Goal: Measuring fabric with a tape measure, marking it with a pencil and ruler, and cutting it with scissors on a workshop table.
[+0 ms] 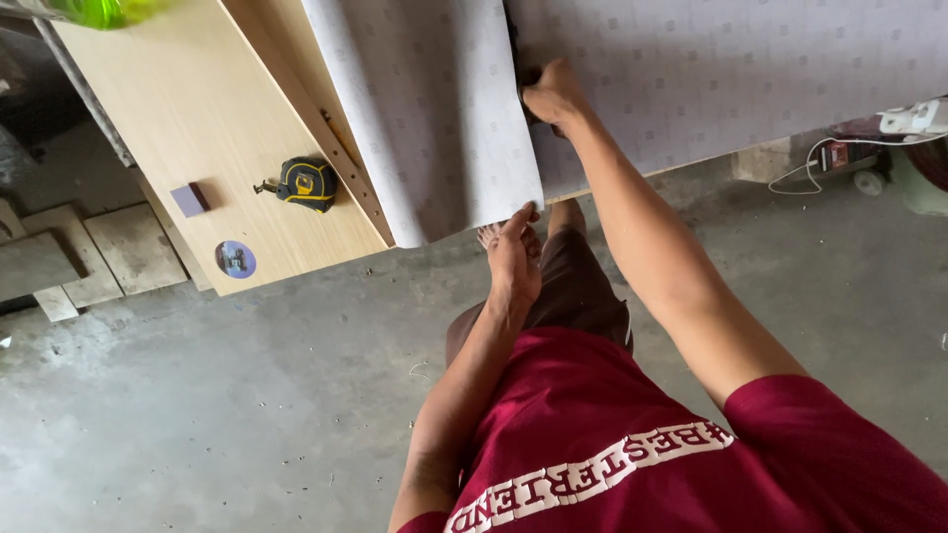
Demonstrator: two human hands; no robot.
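A grey patterned sheet (425, 109) lies curled over a pale wooden board (197, 109), with a second stretch of the same sheet (731, 69) spread flat to the right. My left hand (513, 259) pinches the lower corner of the curled sheet at the board's near edge. My right hand (555, 94) is closed on a dark object pressed into the gap between the two stretches of sheet; most of that object is hidden.
On the bare board lie a yellow-and-black tape measure (304, 184), a small purple block (189, 199) and a round disc (235, 260). Wood offcuts (89, 252) sit on the concrete floor at left. A power tool with a white cord (869, 148) rests at right.
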